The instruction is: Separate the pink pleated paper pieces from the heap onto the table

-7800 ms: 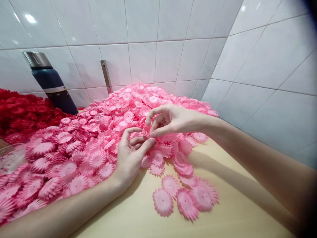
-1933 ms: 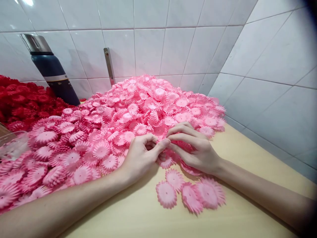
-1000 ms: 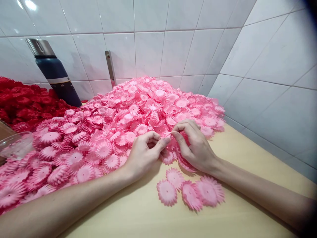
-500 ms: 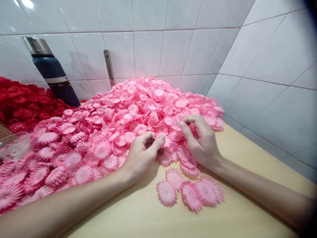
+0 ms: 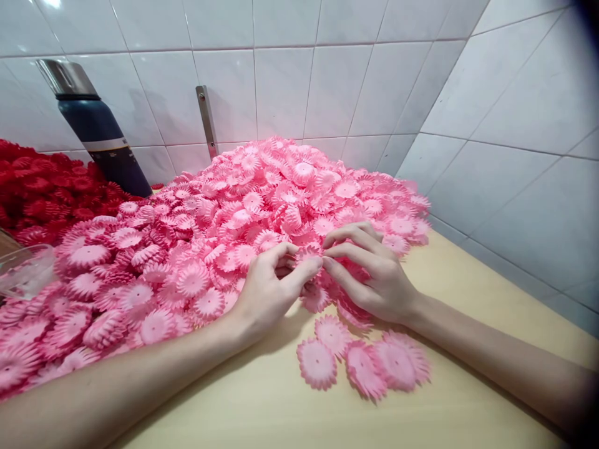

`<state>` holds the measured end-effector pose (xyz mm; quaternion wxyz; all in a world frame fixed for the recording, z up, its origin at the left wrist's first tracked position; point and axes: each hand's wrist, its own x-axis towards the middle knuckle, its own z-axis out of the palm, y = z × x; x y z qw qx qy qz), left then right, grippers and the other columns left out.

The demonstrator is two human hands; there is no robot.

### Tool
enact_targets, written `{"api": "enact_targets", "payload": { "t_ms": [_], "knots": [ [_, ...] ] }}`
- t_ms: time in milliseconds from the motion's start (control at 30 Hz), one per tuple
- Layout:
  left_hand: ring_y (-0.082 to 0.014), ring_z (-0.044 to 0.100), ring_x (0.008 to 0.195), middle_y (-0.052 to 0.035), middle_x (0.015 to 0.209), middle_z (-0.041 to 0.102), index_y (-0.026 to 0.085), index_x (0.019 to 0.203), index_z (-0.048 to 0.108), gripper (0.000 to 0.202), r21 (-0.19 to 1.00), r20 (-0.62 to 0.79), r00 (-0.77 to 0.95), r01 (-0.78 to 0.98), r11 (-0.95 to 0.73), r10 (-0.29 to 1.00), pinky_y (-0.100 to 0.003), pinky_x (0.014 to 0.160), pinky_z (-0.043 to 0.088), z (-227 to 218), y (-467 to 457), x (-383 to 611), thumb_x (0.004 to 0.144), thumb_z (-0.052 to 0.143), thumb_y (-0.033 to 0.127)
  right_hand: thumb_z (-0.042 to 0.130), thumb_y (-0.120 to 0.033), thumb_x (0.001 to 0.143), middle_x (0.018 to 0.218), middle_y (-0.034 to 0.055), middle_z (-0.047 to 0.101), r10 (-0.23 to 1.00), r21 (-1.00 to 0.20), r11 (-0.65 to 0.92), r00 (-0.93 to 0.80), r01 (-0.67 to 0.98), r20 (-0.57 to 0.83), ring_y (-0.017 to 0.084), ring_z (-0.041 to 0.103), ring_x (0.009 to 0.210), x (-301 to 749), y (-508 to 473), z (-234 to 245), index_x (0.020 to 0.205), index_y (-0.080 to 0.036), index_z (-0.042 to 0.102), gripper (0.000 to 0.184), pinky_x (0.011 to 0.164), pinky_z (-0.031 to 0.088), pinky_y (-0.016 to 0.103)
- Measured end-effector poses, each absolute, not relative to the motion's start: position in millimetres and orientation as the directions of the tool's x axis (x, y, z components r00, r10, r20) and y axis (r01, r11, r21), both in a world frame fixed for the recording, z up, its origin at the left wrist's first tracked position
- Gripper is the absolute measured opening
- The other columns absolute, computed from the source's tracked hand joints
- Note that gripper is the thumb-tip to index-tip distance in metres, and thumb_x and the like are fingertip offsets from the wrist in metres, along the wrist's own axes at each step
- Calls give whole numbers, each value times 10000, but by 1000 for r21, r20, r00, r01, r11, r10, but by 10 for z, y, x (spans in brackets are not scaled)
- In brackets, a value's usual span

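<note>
A big heap of pink frilled flower pieces [image 5: 262, 206] covers the pale wooden table [image 5: 449, 287]. My left hand [image 5: 269, 290] rests at the heap's near edge, thumb and fingers pinched on a pink flower piece [image 5: 306, 252]. My right hand [image 5: 369, 271] meets it from the right, its fingertips pinched on the same piece. A few separate pink flower pieces [image 5: 365, 365] lie flat on the table just in front of my hands.
A heap of red flower pieces [image 5: 42, 187] lies at the far left. A dark blue flask with a steel cap [image 5: 96, 134] stands against the white tiled wall. A clear plastic container [image 5: 23, 271] shows at the left edge. A metal strip [image 5: 206, 121] is fixed to the wall.
My right hand, raised over the heap half a second ago, has come back down to my left hand; both now pinch one piece. The view shifted slightly.
</note>
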<state>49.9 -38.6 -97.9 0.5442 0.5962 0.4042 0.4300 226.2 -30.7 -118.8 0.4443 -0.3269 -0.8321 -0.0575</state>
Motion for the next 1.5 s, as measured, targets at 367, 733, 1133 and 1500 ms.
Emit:
{"api": "enact_targets", "payload": {
  "t_ms": [367, 733, 1133, 1500],
  "knots": [
    [-85, 446, 530, 35, 554, 459, 147, 597, 490, 349, 985, 114, 342, 83, -151, 933, -210, 502, 353, -1027, -384, 463, 832, 609, 376, 615, -185, 845, 898, 81, 624, 476, -252, 817, -359, 519, 802, 241, 565, 844, 2280, -340, -1151, 963, -217, 555, 136, 741, 460, 433],
    [-86, 422, 464, 37, 475, 441, 164, 527, 465, 428, 962, 152, 312, 170, -213, 938, -225, 463, 309, -1022, -392, 460, 839, 582, 431, 644, -176, 819, 942, 81, 622, 395, -143, 858, -456, 493, 797, 221, 575, 816, 2265, -325, -1185, 958, -226, 630, 149, 709, 456, 411],
    [-83, 436, 530, 43, 569, 469, 148, 654, 543, 274, 966, 159, 374, 133, -222, 914, -207, 494, 336, -1058, -380, 460, 777, 681, 350, 601, -93, 818, 901, 75, 653, 436, -173, 834, -432, 524, 790, 225, 582, 810, 2276, -302, -1199, 938, -225, 611, 179, 708, 456, 409],
    [-98, 508, 496, 8, 522, 545, 132, 580, 558, 338, 982, 105, 326, 114, -149, 940, -211, 486, 377, -1043, -401, 473, 757, 698, 383, 667, -191, 809, 907, 91, 650, 405, -157, 852, -439, 500, 802, 237, 595, 815, 2270, -340, -1166, 1005, -212, 576, 217, 712, 455, 424]
  ]
}}
